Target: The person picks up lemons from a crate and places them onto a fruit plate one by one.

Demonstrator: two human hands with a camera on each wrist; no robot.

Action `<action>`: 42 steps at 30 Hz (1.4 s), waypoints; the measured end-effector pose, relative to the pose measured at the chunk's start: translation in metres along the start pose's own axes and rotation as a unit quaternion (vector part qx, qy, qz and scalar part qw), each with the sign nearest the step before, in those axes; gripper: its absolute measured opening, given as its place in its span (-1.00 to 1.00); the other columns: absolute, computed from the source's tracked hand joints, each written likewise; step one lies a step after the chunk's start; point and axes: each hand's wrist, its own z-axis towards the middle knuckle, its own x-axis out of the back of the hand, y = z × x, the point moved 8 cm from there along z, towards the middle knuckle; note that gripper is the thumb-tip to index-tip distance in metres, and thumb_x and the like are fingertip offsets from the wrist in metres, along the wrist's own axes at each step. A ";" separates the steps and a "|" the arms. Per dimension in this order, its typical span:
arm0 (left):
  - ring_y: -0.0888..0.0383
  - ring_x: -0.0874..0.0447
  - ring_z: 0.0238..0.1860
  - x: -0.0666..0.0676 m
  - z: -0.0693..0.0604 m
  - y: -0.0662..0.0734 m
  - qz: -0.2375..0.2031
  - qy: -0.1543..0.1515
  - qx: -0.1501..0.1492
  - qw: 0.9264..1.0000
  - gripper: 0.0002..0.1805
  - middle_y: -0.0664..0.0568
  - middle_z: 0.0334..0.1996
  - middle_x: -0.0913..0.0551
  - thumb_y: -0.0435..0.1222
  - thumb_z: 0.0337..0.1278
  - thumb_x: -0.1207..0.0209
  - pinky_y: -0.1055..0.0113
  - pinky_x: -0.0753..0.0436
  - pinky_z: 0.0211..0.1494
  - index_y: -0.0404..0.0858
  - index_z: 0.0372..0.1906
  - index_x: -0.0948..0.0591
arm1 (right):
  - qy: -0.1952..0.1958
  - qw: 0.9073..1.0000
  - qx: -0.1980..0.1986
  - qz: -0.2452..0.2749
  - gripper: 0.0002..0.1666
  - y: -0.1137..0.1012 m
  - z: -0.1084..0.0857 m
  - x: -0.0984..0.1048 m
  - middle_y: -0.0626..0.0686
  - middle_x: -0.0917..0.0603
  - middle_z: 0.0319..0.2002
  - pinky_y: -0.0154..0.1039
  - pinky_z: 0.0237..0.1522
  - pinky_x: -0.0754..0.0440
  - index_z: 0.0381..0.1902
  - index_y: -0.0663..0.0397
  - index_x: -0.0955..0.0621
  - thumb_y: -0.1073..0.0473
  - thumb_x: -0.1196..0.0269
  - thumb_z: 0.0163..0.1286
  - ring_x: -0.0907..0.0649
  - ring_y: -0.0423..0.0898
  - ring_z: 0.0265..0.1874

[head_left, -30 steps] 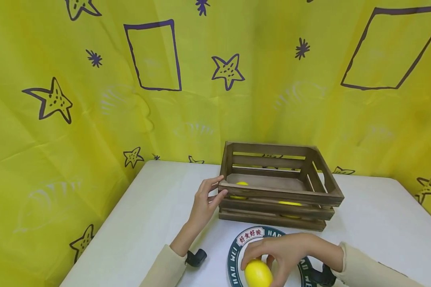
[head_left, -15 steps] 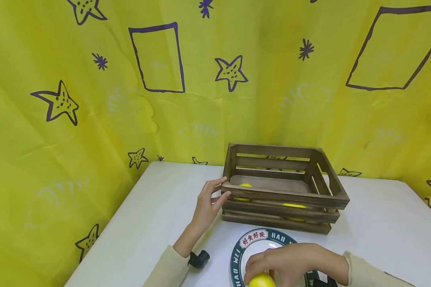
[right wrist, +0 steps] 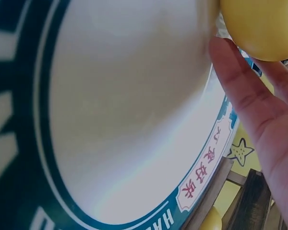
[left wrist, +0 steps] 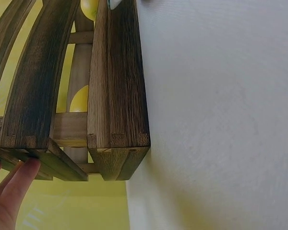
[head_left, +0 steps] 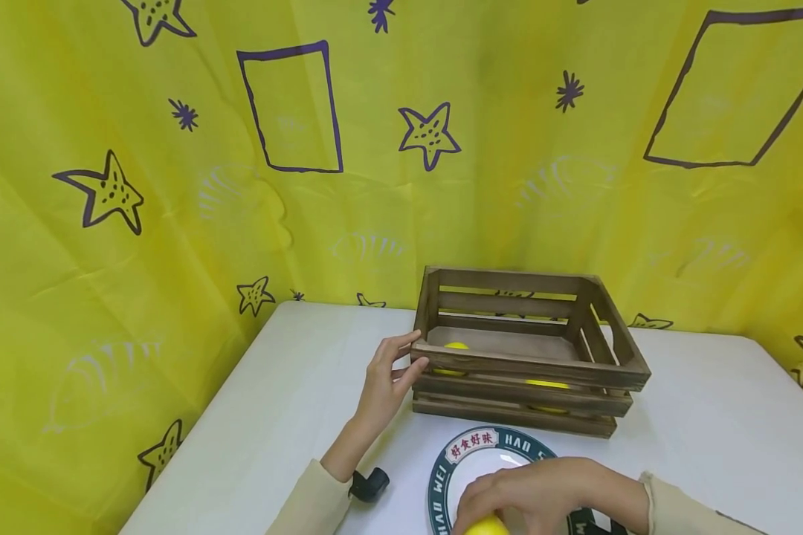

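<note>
The right hand (head_left: 535, 490) has its fingers curled round a yellow lemon (head_left: 487, 526), on the person's side of the wooden crate (head_left: 529, 364) and over the round green-rimmed plate (head_left: 439, 487). The lemon sits under the fingertips, on the hand's left; the head view cuts off much of it, so its long axis cannot be made out, nor whether it touches the plate. From those fingers the crate lies straight away from the person, its long side facing them and the plate's far rim between; the right hand is the one at the lemon, the left hand (head_left: 381, 383) the one at the crate. The left fingers are spread and fairly straight, touching the crate's near left corner. Inside the crate, a lemon (head_left: 456, 346) lies near that corner, and another lemon (head_left: 547, 385) shows between the front slats further right. Crate and plate share the white tabletop (head_left: 321, 371).
</note>
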 end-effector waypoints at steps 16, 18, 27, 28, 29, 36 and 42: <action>-0.12 -0.62 0.11 0.000 0.000 0.001 0.006 0.001 -0.002 1.000 -0.53 -0.10 0.07 -0.51 -0.27 0.28 -0.23 0.29 -0.74 -0.08 -0.15 0.27 -0.48 | 0.019 0.997 -0.052 0.045 -0.23 0.005 -0.007 0.007 -0.11 -0.44 0.32 -0.21 0.25 -0.51 0.41 -0.08 -0.34 0.12 -0.36 0.28 -0.43 -0.24 0.25; -0.12 -0.62 0.11 0.000 0.000 0.001 0.007 0.001 -0.003 1.000 -0.53 -0.10 0.06 -0.51 -0.27 0.28 -0.23 0.28 -0.74 -0.09 -0.16 0.26 -0.48 | 0.027 0.997 -0.062 0.049 -0.21 0.005 -0.009 0.010 -0.12 -0.42 0.34 -0.19 0.26 -0.51 0.43 -0.10 -0.31 0.09 -0.35 0.29 -0.41 -0.22 0.27; -0.11 -0.61 0.13 0.000 0.000 -0.001 0.012 -0.005 0.004 1.000 -0.53 -0.10 0.08 -0.50 -0.25 0.28 -0.23 0.27 -0.74 -0.07 -0.12 0.27 -0.47 | 0.085 0.993 -0.072 0.034 -0.20 -0.003 -0.025 0.029 -0.09 -0.37 0.38 -0.05 0.34 -0.43 0.43 -0.17 -0.30 0.04 -0.36 0.28 -0.33 -0.12 0.36; -0.11 -0.61 0.12 0.000 0.000 -0.001 0.012 -0.005 0.004 1.000 -0.53 -0.10 0.08 -0.50 -0.26 0.28 -0.23 0.28 -0.74 -0.07 -0.12 0.27 -0.48 | 0.089 0.993 -0.071 0.025 -0.20 -0.004 -0.027 0.032 -0.08 -0.37 0.39 -0.04 0.34 -0.43 0.43 -0.18 -0.30 0.04 -0.36 0.28 -0.31 -0.11 0.38; -0.11 -0.61 0.12 0.000 0.000 -0.001 0.012 -0.004 0.002 1.000 -0.53 -0.11 0.08 -0.50 -0.26 0.28 -0.23 0.28 -0.74 -0.08 -0.13 0.27 -0.48 | 0.093 0.993 -0.071 0.021 -0.20 -0.006 -0.028 0.034 -0.06 -0.36 0.39 -0.03 0.35 -0.41 0.43 -0.18 -0.30 0.04 -0.36 0.28 -0.31 -0.11 0.39; -0.12 -0.61 0.12 0.002 -0.001 0.000 0.008 -0.001 -0.003 1.000 -0.54 -0.11 0.08 -0.51 -0.28 0.28 -0.23 0.28 -0.74 -0.08 -0.13 0.27 -0.47 | 0.123 0.991 -0.010 -0.044 -0.18 -0.024 -0.036 0.058 -0.02 -0.35 0.39 -0.09 0.29 -0.49 0.43 -0.03 -0.28 0.03 -0.36 0.28 -0.36 -0.08 0.35; -0.11 -0.60 0.13 0.000 -0.001 -0.002 0.012 -0.006 0.005 1.000 -0.53 -0.10 0.07 -0.50 -0.24 0.28 -0.23 0.28 -0.73 -0.06 -0.11 0.27 -0.47 | 0.131 0.989 0.003 -0.072 -0.12 -0.038 -0.039 0.077 0.00 -0.36 0.35 -0.11 0.25 -0.53 0.45 -0.01 -0.24 0.03 -0.37 0.27 -0.41 -0.09 0.28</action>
